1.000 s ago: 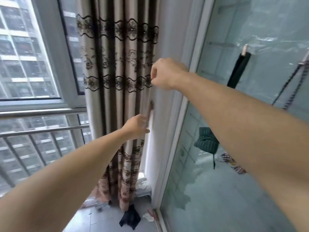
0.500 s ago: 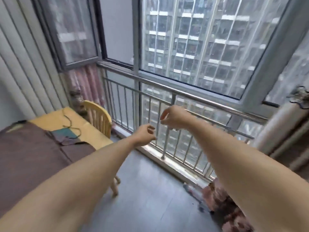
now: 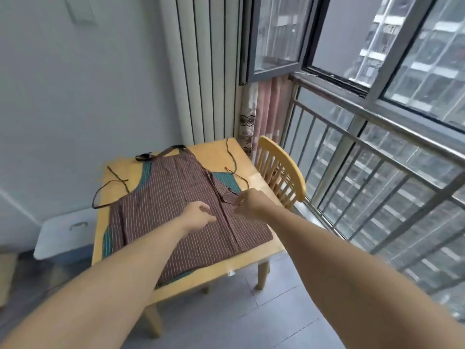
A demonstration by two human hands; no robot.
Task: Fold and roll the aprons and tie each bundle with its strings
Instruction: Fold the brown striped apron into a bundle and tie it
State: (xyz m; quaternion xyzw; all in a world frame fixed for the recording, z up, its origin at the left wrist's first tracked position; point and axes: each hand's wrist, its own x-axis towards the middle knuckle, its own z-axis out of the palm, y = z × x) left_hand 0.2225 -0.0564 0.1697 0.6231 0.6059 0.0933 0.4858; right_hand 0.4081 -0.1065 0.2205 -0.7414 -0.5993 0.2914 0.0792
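Seemingly empty hands (image 3: 221, 209) over apron (image 3: 176, 197)

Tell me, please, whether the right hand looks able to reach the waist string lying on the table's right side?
Probably yes. The right hand hovers over the apron's right edge, and the string lies just beyond it on the bare table, with nothing between them.
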